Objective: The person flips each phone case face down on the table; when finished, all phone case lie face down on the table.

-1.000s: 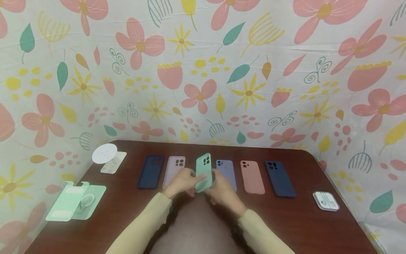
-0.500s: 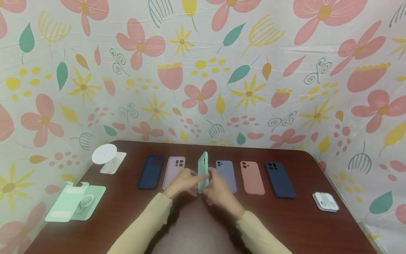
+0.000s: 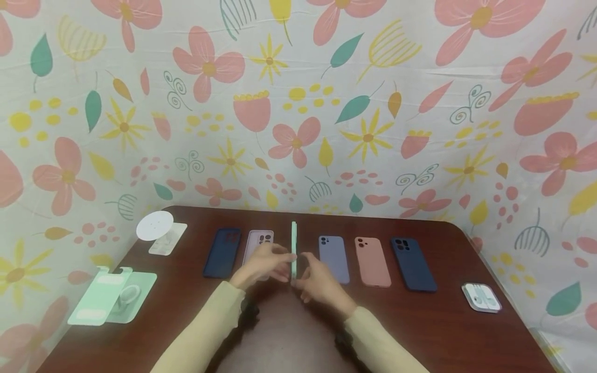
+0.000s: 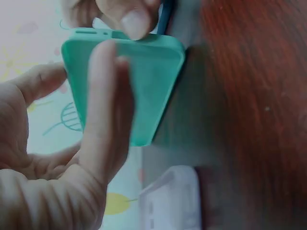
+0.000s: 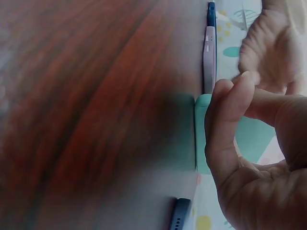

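Observation:
A mint green phone case stands on its long edge between the two hands, seen almost edge-on in the head view. Its hollow inner side shows in the left wrist view. My left hand holds it from the left, the blurred thumb across the hollow side and another finger at the rim. At the case's near end, my right hand pinches the edge between thumb and fingers, its thumbnail showing in the left wrist view. A lilac phone case lies partly hidden behind the left hand.
Other phone cases lie in a row: dark blue at left, then periwinkle, pink and another dark blue at right. A white stand and a mint stand are at left. Boxed earphones lie at right.
The mint phone case has turned from showing its back with the camera cutouts to standing edge-on. My right hand has shifted slightly down and left along it; the left hand has drawn slightly left.

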A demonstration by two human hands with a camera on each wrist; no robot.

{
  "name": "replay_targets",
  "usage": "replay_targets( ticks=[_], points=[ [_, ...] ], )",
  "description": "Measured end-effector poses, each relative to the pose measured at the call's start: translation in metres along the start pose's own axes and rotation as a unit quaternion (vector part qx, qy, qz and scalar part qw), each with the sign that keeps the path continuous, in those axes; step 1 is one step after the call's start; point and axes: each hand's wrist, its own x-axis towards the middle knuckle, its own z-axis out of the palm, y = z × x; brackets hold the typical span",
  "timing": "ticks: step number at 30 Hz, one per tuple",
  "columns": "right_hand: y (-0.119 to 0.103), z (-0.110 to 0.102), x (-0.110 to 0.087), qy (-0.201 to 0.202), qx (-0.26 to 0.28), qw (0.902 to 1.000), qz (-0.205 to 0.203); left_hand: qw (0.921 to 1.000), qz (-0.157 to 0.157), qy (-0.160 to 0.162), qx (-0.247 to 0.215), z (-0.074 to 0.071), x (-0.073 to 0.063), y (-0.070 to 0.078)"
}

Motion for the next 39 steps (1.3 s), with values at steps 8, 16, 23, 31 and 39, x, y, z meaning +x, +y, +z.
replay_targets(
  ticks=[8, 16, 23, 31, 39],
  points=[
    [0.001, 0.001, 0.002, -0.02, -0.007, 0.9994, 0.027, 0.9974, 0.04, 0.052, 0.029, 0.0, -0.009, 0.01],
    [0.001, 0.003, 0.003, -0.022, -0.023, 0.9987, 0.041, 0.9948, 0.037, 0.068, 0.065, -0.004, -0.015, 0.012],
    [0.002, 0.003, 0.003, -0.02, -0.022, 0.999, 0.032, 0.9906, 0.038, 0.08, 0.104, -0.007, -0.016, 0.01],
    [0.005, 0.003, 0.003, -0.018, -0.018, 0.9991, 0.033, 0.9859, 0.046, 0.081, 0.139, -0.006, -0.016, 0.003],
    [0.005, 0.002, 0.001, -0.012, -0.015, 0.999, 0.04, 0.9751, 0.065, 0.072, 0.199, -0.005, -0.013, -0.002]
  ],
)
